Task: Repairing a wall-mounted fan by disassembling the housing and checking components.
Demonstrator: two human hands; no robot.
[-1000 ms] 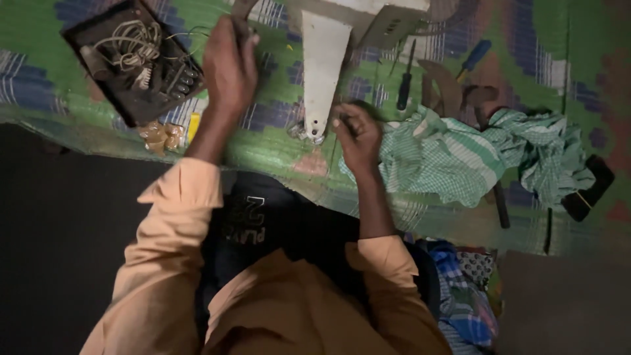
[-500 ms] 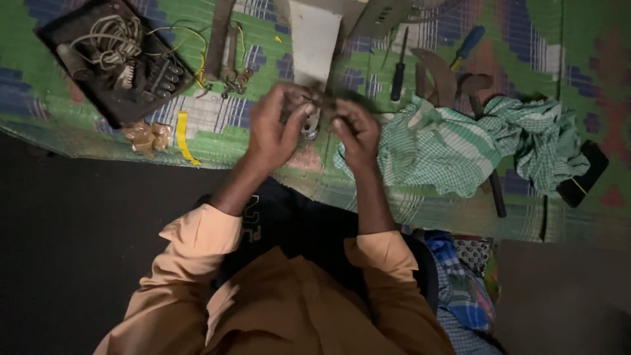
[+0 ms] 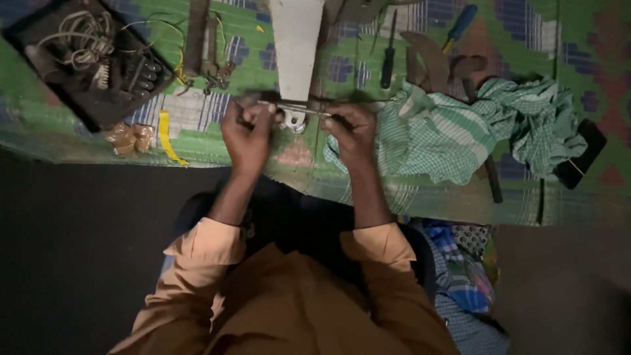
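Both hands work at the near end of the white machine arm [image 3: 297,49], which serves as the reference for all positions. The left hand [image 3: 246,135] is closed around the near-left end of a thin metal rod [image 3: 303,110]; the right hand [image 3: 351,131] pinches the opposite end between thumb and fingers. The rod lies level, crossing just in front of the white machine arm's round end fitting [image 3: 294,121]. To carry out the step well, judged from this grip: keep the rod level and square to the fitting, steady one end while the other hand makes small adjustments, and keep the wrists low over the green patterned mat [image 3: 217,141] so the rod does not swing. Whether the rod is already seated in the fitting cannot be determined. The checked green cloth [image 3: 460,131] lies right of the arm; a dark-handled screwdriver [image 3: 388,62] and a blue-handled screwdriver [image 3: 460,23] lie beyond it to the right. The black tray of wires [image 3: 85,59] sits well left of the arm. Compared with one second earlier, the left hand has come down from beside the tray to the fitting; half a second earlier both hands were cupped together there, and they now stand apart along the rod.
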